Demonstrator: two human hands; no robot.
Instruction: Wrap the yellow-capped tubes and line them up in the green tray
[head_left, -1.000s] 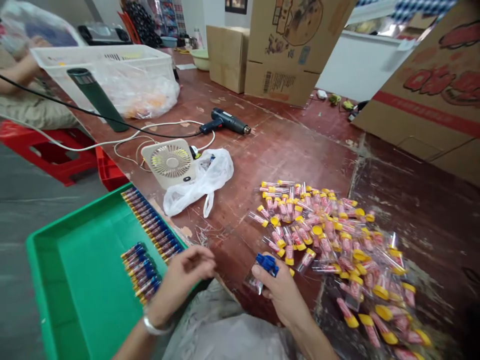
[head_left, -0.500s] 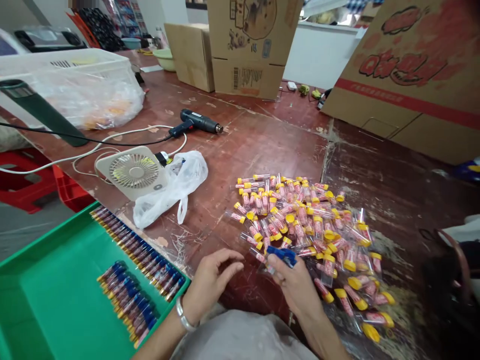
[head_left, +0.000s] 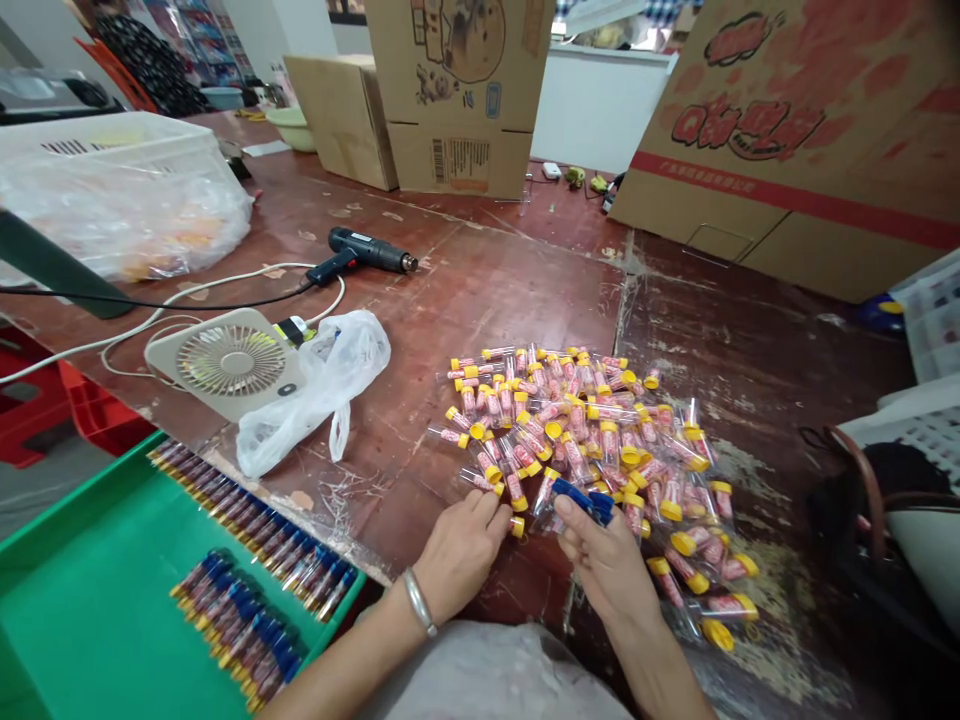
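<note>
My left hand (head_left: 466, 550), a silver bangle on its wrist, reaches to the near left edge of a pile of small clear tubes (head_left: 577, 440) with yellow caps and pink contents. Its fingers are closed around one tube (head_left: 517, 526), whose yellow cap shows beside the fingertips; the rest is hidden. My right hand (head_left: 604, 560) grips dark blue pieces (head_left: 583, 500) between thumb and fingers, just over the pile's near edge. I cannot make out their exact kind. At the lower left, a green tray (head_left: 82, 600) holds rows of similar tubes (head_left: 240, 630) with blue tops.
Left of the pile lie a white plastic bag (head_left: 315, 385), a small fan (head_left: 232, 362) and a heat gun (head_left: 367, 250) with trailing cords. Cardboard boxes (head_left: 457, 155) stand at the back. A white crate (head_left: 150, 150) is far left, a dark bag (head_left: 862, 540) at right.
My left hand has moved right and forward to the pile and closed on a tube. My right hand keeps the blue pieces. The view has shifted slightly to the right.
</note>
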